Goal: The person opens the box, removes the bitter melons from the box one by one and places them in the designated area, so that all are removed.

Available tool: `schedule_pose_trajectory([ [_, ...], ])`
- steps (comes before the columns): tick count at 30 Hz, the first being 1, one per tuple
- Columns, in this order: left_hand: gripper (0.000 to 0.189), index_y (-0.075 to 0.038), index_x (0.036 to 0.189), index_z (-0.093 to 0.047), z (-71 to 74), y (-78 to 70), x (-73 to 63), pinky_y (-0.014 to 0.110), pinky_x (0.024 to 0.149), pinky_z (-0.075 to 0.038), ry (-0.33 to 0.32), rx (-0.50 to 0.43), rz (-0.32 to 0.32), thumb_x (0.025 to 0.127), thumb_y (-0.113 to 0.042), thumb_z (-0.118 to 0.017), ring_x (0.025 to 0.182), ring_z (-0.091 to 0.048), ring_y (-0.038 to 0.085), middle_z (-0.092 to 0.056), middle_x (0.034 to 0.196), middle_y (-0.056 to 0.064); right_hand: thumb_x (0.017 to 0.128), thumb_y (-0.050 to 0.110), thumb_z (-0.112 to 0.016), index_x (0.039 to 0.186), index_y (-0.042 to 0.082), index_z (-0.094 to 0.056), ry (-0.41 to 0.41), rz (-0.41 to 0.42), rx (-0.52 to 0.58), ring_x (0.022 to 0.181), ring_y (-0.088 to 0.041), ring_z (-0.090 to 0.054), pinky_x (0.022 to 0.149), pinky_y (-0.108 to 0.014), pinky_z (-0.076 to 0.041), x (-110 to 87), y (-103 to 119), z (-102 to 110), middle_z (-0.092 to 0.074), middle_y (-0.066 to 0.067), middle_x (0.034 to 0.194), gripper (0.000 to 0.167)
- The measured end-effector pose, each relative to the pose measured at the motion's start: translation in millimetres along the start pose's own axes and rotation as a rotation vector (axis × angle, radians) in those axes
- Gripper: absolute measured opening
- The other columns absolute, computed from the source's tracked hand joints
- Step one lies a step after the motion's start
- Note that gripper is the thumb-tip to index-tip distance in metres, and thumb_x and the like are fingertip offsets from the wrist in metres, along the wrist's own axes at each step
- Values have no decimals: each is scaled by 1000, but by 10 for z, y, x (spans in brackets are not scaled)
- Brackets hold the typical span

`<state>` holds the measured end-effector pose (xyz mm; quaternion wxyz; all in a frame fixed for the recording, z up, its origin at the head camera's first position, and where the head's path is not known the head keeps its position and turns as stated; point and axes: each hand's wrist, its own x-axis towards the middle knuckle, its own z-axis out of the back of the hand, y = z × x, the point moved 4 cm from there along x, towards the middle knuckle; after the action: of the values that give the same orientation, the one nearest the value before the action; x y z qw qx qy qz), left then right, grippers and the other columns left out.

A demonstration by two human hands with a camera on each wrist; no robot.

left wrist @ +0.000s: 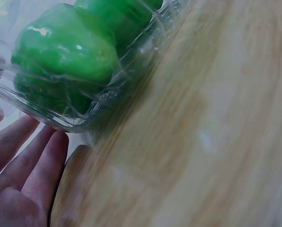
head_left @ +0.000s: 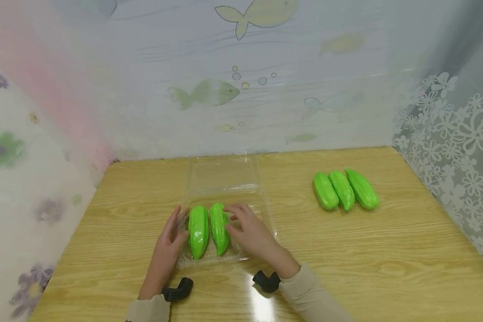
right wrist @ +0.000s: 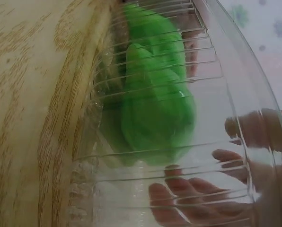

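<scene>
A clear plastic clamshell box (head_left: 241, 258) lies on the table with its lid (head_left: 223, 172) folded back. In its base two glossy green elongated toy vegetables sit side by side, the left one (head_left: 199, 230) and the right one (head_left: 219, 228), tapered ends toward me. My left hand (head_left: 167, 248) is at the box's left side, thumb by the rim; in the left wrist view its straight fingers (left wrist: 51, 156) reach the outer wall. My right hand (head_left: 251, 232) reaches over the right part of the base, its loosely bent fingers beside the right vegetable. Through clear plastic, the right wrist view shows these fingers (right wrist: 179, 198) apart from a green vegetable (right wrist: 157, 118).
Three more green toy vegetables (head_left: 345, 191) lie together on the right of the wooden table (head_left: 386, 259). Black bent wrist mounts (head_left: 267, 281) sit by both wrists. A wall covering with fish prints (head_left: 213, 91) rises behind the table, and a flowered lace curtain (head_left: 446, 129) hangs at the right.
</scene>
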<state>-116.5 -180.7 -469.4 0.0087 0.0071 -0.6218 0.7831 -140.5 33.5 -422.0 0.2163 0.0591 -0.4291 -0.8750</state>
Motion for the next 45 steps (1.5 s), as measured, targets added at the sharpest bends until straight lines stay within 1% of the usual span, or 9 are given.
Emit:
schedule_pose_trajectory([
  [6, 64, -35, 141, -18, -4, 0, 3, 38, 107, -15, -4, 5, -4, 90, -13, -50, 130, -21, 8, -32, 141, -6, 89, 27, -51, 133, 15, -42, 41, 28, -119, 103, -16, -50, 83, -34, -46, -14, -21, -29, -38, -2, 130, 46],
  [10, 64, -36, 141, -18, -9, -1, 6, 36, 107, -15, -2, 1, -2, 91, -14, -50, 130, -21, 7, -32, 141, -6, 89, 30, -52, 134, 18, -41, 63, 38, -171, 103, -18, -51, 84, -35, -45, -23, -20, -43, -37, -5, 131, 48],
  [17, 65, -33, 143, -15, -11, -11, -3, 38, 107, -15, 25, -2, -16, 91, -11, -48, 131, -19, 11, -29, 143, -3, 85, 39, -57, 133, 26, -43, 92, 80, -180, 117, -22, -41, 87, -39, -44, -27, -3, -76, -21, -10, 143, 52],
  [22, 65, -31, 143, -15, -7, -10, -7, 37, 106, -17, 23, -1, -18, 91, -10, -48, 131, -21, 12, -29, 143, -3, 85, 41, -57, 134, 27, -41, 134, 108, -207, 121, -23, -37, 89, -40, -43, -37, 20, -104, -14, -8, 146, 54],
  [27, 65, -33, 142, -16, -13, -12, -13, 38, 107, -16, 22, -2, -24, 91, -10, -48, 131, -22, 12, -30, 142, -4, 84, 41, -57, 135, 28, -40, 171, 119, -229, 125, -28, -32, 93, -42, -39, -68, 36, -109, -5, -9, 148, 55],
  [31, 65, -35, 141, -17, -22, -17, -13, 39, 107, -15, 20, -9, -28, 91, -9, -48, 131, -22, 12, -31, 141, -5, 85, 40, -57, 134, 29, -41, 186, 151, -252, 127, -29, -29, 94, -42, -39, -82, 41, -115, -3, -10, 148, 53],
  [36, 64, -34, 142, -18, -25, -12, -7, 39, 107, -16, 10, -6, -11, 91, -11, -49, 130, -22, 10, -31, 141, -6, 86, 38, -56, 132, 28, -44, 196, 204, -288, 126, -29, -31, 93, -40, -40, -86, 47, -133, -8, -14, 147, 49],
  [39, 64, -34, 142, -18, -22, -1, -4, 39, 107, -16, 7, -9, 0, 90, -12, -49, 130, -22, 10, -31, 141, -6, 87, 36, -56, 131, 28, -45, 214, 214, -292, 123, -29, -36, 90, -38, -43, -88, 49, -147, -10, -15, 147, 46],
  [45, 64, -33, 142, -18, -20, -2, -8, 37, 107, -17, 8, -9, -8, 90, -11, -49, 130, -23, 9, -32, 141, -5, 87, 37, -55, 127, 28, -46, 216, 157, -282, 111, -27, -49, 81, -36, -48, -91, 47, -147, -11, -10, 148, 42],
])
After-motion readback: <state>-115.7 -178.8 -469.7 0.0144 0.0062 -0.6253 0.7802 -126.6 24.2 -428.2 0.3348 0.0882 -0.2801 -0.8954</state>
